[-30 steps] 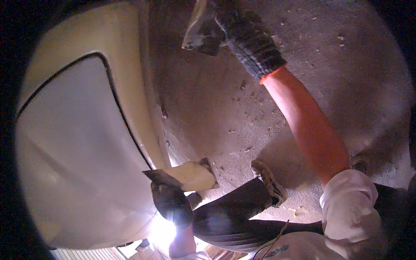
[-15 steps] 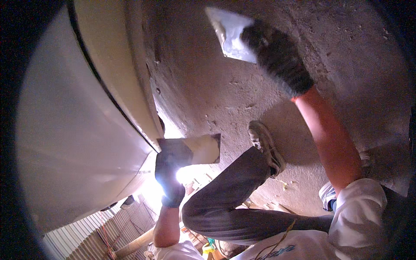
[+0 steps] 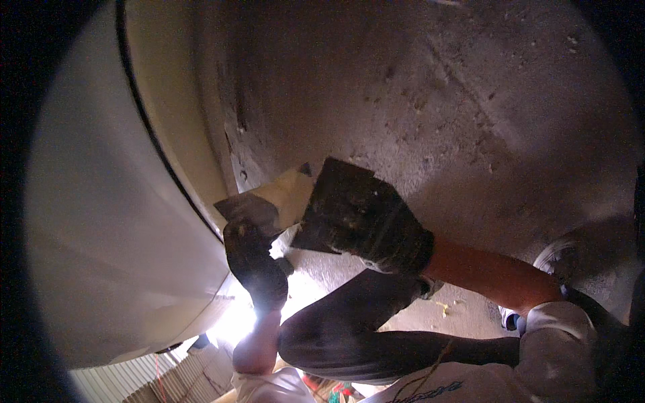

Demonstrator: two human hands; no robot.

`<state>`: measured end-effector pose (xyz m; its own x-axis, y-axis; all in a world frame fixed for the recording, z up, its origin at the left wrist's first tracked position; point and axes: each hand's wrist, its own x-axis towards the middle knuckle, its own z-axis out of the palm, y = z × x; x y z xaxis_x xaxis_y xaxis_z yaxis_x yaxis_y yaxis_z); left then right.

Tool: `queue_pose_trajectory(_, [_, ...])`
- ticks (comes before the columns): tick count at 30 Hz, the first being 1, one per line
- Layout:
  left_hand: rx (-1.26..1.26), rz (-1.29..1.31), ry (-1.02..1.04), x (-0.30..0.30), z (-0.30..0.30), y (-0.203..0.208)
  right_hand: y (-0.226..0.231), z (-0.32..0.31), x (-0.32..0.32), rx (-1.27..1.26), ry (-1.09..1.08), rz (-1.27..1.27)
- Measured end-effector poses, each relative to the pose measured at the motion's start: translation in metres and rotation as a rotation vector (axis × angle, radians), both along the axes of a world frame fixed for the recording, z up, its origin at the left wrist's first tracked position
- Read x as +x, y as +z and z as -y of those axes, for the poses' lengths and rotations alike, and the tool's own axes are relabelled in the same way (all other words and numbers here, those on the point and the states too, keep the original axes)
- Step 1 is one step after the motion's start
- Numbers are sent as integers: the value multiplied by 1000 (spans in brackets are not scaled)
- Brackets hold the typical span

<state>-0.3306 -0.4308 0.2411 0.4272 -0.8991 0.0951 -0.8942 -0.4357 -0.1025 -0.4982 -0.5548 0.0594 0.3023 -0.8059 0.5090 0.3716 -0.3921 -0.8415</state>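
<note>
My left hand [image 3: 257, 265], in a dark glove, is closed on a flat rectangular spreader [image 3: 287, 191]; much of its face is beige. It is near the edge of a large, smooth, pale body panel, which looks like a car's. My right hand [image 3: 377, 225], also in a dark glove, grips a thin square plate [image 3: 338, 172] whose dark side faces me. The plate is right beside the spreader, its left edge at the spreader's right end; whether they touch I cannot tell. The plate's far face and the fingers behind it are hidden.
The pale panel [image 3: 134, 221] with a dark seam [image 3: 151, 114] fills the left side. Rough concrete floor [image 3: 443, 134] lies ahead and to the right. My bent knee [image 3: 302, 336] is just below the hands. Bright light glares behind the left hand, beside corrugated sheeting [image 3: 127, 373].
My right hand has swung the plate from the upper right down to the spreader, turning its shiny pale face away. My left hand has tilted the spreader and raised it slightly.
</note>
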Motion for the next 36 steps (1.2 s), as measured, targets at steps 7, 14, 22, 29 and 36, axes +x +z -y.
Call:
queue_pose_trajectory(7, [-187,-530,111,8,21,38,-19,93,1,49,-477,-346])
queue_pose_trajectory(14, [-46,-615,-80,-63,33,17,15,231,22,75,-561,-68])
queue_pose_trajectory(22, [34,-795,233,-82,40,9,62,244,43,29,-803,-254])
queue_pose_trajectory(29, [-55,-999,393,-59,35,-6,96,213,52,-48,-1142,-976])
queue_pose_trajectory(36, [-24,-959,371,-42,29,-12,76,239,47,60,-1197,-676])
